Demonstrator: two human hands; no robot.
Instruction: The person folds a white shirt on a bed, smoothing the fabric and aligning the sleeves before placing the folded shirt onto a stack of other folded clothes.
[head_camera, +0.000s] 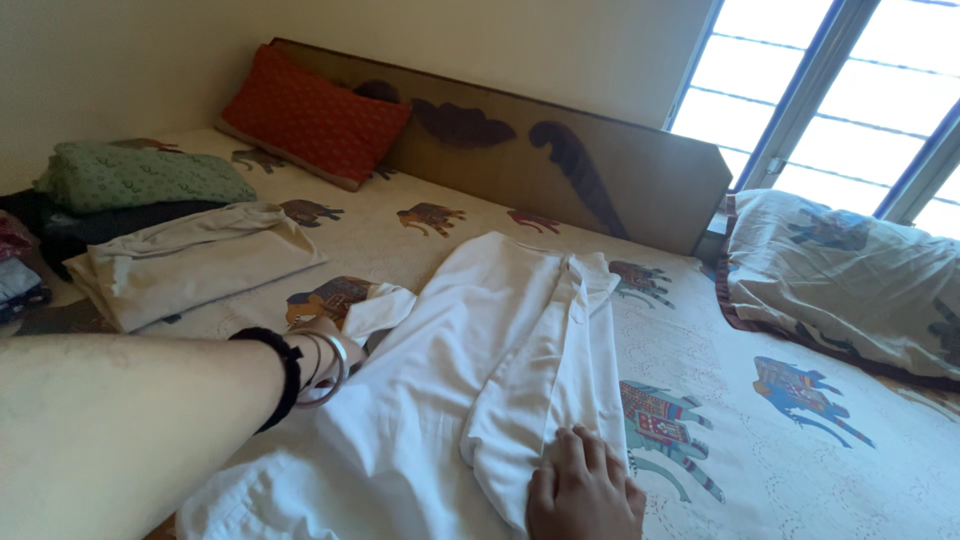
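Matt white cloth shirt (480, 370), printed cotton-looking bedsheet (800, 460), smooth matt wooden headboard (560, 165), shiny metal bangles (330, 368).

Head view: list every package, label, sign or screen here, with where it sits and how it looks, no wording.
None in view: no package, label, sign or screen shows.
What is there is cloth on a bed: a white garment under the right hand and left hand, a folded cream piece, a folded green one and an orange pillow.
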